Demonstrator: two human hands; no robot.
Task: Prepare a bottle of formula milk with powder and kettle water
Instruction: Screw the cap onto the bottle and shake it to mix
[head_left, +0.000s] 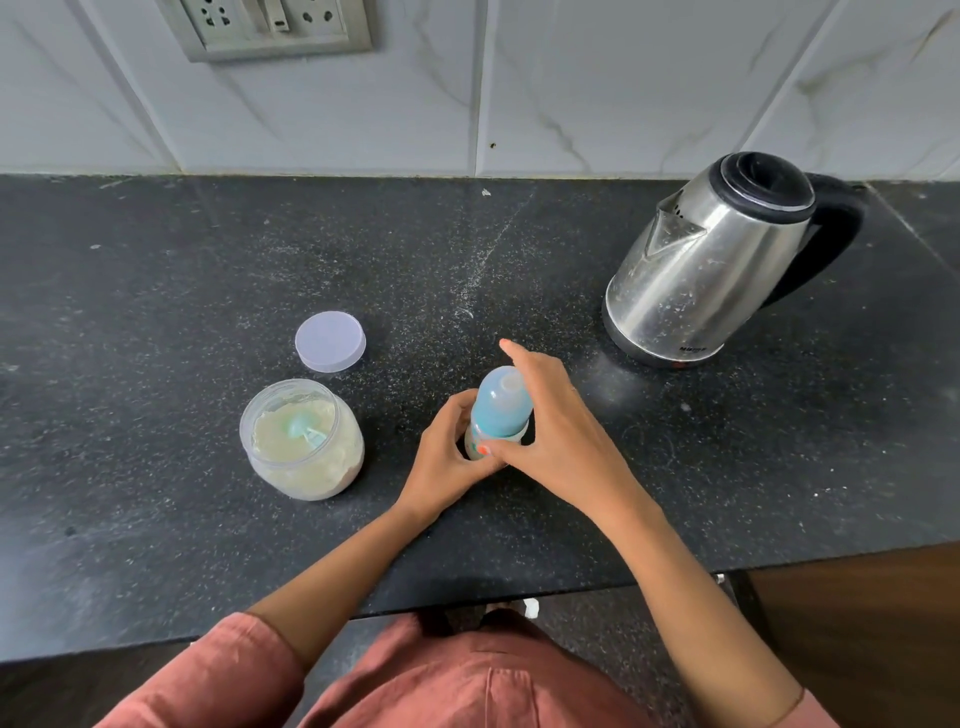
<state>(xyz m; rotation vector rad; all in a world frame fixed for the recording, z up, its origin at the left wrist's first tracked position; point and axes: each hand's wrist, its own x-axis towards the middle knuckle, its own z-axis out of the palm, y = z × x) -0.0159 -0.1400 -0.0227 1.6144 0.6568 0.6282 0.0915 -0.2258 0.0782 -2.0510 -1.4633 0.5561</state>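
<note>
Black speckled surface (156, 260) runs the full width, backed by a white marbled tile wall (597, 78). Socket plate (270, 26) sits high on the wall, well left of the kettle.

Steel kettle (711, 265) stands upright at the back right, with its black lid closed, handle turned away to the right and spout facing left.

Your rust-red shirt (441, 686) fills the near edge, left sleeve (223, 670) pushed up past the forearm.

Clear jar (301, 441) is open, well left of the kettle and nearer you. It is well filled with pale powder (280, 452), and a pale blue scoop (301, 427) lies in it.

Right grip (556, 431) is below-left of the kettle. The thumb presses the bottle just under the cap, the fingers curl round the far side, and the index finger is stretched straight out.

Left grip (444, 454) is just left of the right one, fingers curled round the bottle's lower body.

Jar lid (330, 341) lies flat on the surface, well left of the kettle and just behind the jar, not touching it.

Bottle (474, 441) is left of the kettle and nearer you, between both grips and apart from the jar. The blue translucent cap (501, 400) is on. Its base is hidden by your fingers, so contact with the surface cannot be told.
</note>
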